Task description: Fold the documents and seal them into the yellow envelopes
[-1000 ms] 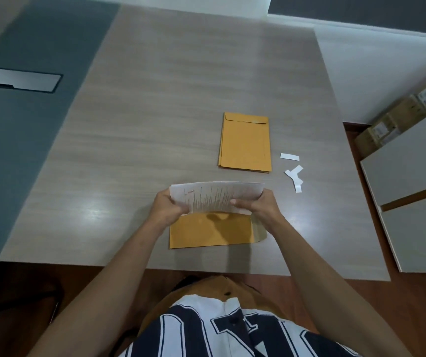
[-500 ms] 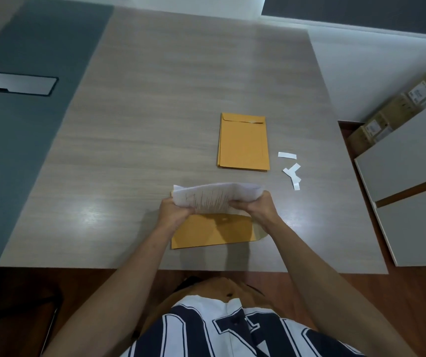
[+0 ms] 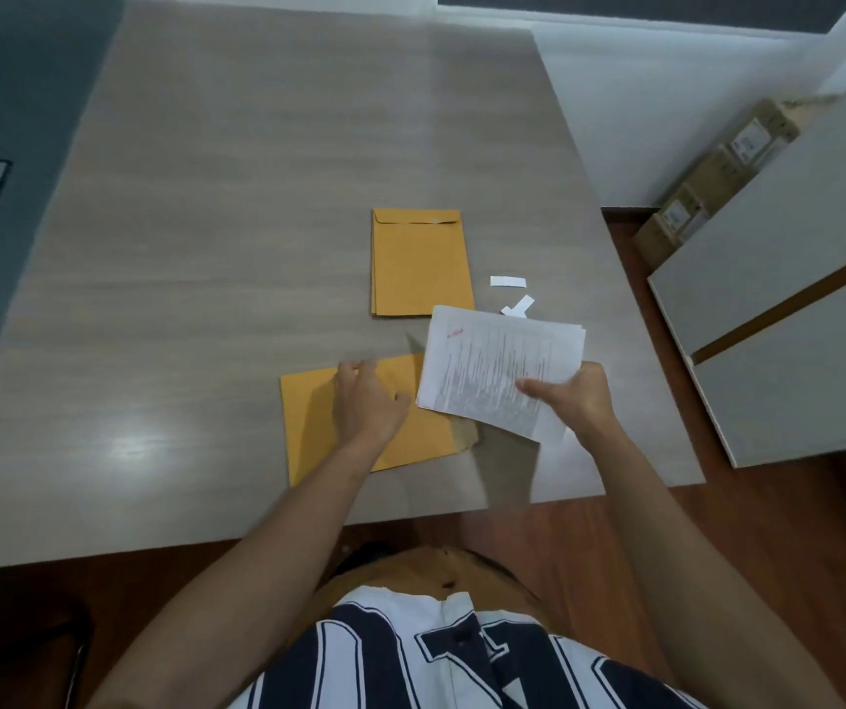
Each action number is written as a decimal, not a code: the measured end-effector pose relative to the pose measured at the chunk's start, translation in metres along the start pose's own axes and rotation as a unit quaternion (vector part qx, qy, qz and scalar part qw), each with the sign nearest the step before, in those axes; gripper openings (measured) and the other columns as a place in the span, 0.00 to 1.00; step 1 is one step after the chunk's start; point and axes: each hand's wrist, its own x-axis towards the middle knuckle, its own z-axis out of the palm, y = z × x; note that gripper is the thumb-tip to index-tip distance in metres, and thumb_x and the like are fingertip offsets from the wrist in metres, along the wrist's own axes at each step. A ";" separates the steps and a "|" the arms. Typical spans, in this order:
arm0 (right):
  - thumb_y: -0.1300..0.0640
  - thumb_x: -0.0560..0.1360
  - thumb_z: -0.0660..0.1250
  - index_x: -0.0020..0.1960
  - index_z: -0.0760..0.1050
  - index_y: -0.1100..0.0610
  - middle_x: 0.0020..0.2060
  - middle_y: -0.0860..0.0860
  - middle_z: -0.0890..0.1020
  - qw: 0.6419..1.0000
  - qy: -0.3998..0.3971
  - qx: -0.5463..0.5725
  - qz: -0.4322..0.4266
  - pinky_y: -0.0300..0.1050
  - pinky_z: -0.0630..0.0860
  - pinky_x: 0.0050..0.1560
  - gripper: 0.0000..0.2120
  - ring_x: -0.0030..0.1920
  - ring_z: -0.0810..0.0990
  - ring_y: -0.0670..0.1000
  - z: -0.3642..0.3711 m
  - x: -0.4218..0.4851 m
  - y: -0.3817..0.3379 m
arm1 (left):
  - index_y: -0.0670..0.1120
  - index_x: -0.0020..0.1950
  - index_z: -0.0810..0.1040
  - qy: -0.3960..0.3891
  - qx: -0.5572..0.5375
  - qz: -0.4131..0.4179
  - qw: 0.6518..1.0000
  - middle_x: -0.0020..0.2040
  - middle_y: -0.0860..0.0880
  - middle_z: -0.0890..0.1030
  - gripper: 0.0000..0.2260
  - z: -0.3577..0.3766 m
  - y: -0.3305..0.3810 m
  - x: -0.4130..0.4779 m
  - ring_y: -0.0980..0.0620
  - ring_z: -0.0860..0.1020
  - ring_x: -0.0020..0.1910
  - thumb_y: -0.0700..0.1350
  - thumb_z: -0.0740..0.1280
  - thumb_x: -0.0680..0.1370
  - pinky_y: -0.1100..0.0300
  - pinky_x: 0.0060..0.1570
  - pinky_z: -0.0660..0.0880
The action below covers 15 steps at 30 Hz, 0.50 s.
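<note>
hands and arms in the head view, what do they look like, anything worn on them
Both forearms are bare up to where they leave view near the body: no sleeves reach them. The left hand and right hand show no gloves, and no watch, ring or bracelet is visible. The only clothing in view is the white shirt with large navy outlined lettering at the bottom edge.

Even overhead light, soft glare patch on table (image 3: pixel 124 442) near left edge; short shadows under folded document (image 3: pixel 497 371); mild motion blur, wide-angle bending at frame edges.
</note>
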 end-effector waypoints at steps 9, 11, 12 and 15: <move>0.58 0.65 0.80 0.56 0.81 0.63 0.52 0.57 0.84 0.997 0.041 -0.054 -0.042 0.52 0.83 0.49 0.22 0.50 0.84 0.55 -0.035 -0.006 0.014 | 0.46 0.72 0.60 -0.032 0.161 -0.058 0.985 0.73 0.45 0.56 0.46 0.053 0.030 -0.017 0.40 0.53 0.73 0.66 0.72 0.63 0.39 0.70 0.56; 0.58 0.65 0.81 0.55 0.81 0.63 0.51 0.56 0.84 0.996 0.038 -0.060 -0.045 0.51 0.82 0.49 0.21 0.50 0.84 0.55 -0.036 -0.006 0.017 | 0.46 0.72 0.59 -0.025 0.170 -0.062 0.983 0.73 0.45 0.56 0.47 0.056 0.031 -0.018 0.40 0.52 0.74 0.66 0.73 0.61 0.38 0.70 0.54; 0.58 0.65 0.81 0.55 0.82 0.63 0.50 0.56 0.85 0.996 0.036 -0.061 -0.045 0.50 0.82 0.48 0.22 0.49 0.84 0.55 -0.038 -0.005 0.018 | 0.46 0.72 0.59 -0.025 0.169 -0.062 0.983 0.73 0.45 0.56 0.47 0.056 0.033 -0.017 0.40 0.51 0.74 0.66 0.73 0.61 0.37 0.70 0.54; 0.58 0.65 0.81 0.56 0.81 0.63 0.51 0.56 0.84 0.997 0.020 -0.056 -0.043 0.48 0.82 0.48 0.22 0.50 0.84 0.55 -0.041 -0.002 0.022 | 0.46 0.73 0.60 -0.027 0.157 -0.070 0.985 0.73 0.44 0.57 0.47 0.056 0.036 -0.015 0.40 0.53 0.74 0.66 0.73 0.61 0.36 0.71 0.54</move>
